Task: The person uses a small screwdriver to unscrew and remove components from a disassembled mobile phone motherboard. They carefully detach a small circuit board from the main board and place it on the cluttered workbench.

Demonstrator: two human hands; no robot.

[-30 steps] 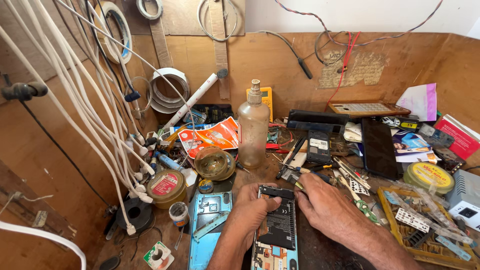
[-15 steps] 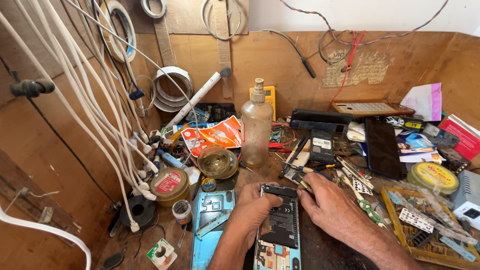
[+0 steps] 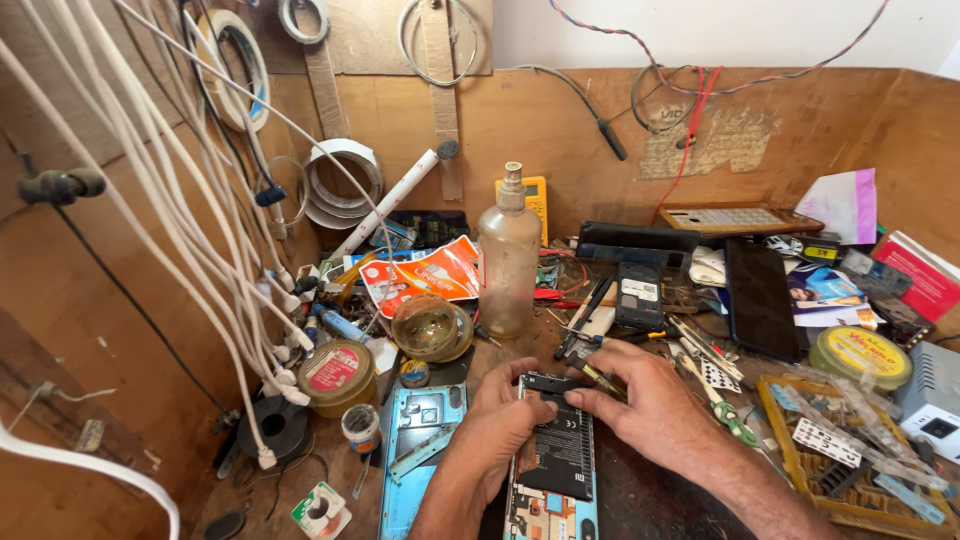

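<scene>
An opened phone (image 3: 556, 462) lies face down on the bench, its black battery and circuit board exposed. My left hand (image 3: 497, 420) grips the phone's upper left edge. My right hand (image 3: 645, 398) rests on the phone's top right corner, fingertips pressed onto the board, with a thin tool with a yellow-green handle (image 3: 600, 379) pinched in the fingers. A light blue phone back cover (image 3: 420, 452) lies just left of the phone.
A clear plastic bottle (image 3: 508, 258) stands behind the hands. Round tins (image 3: 334, 372) and a glass dish (image 3: 428, 327) sit to the left under hanging white cables (image 3: 180, 200). Tools, phones (image 3: 760, 298) and a yellow parts tray (image 3: 850, 455) crowd the right.
The view has shifted slightly. Both hands stay on the opened phone; my right fingers have edged along its top edge.
</scene>
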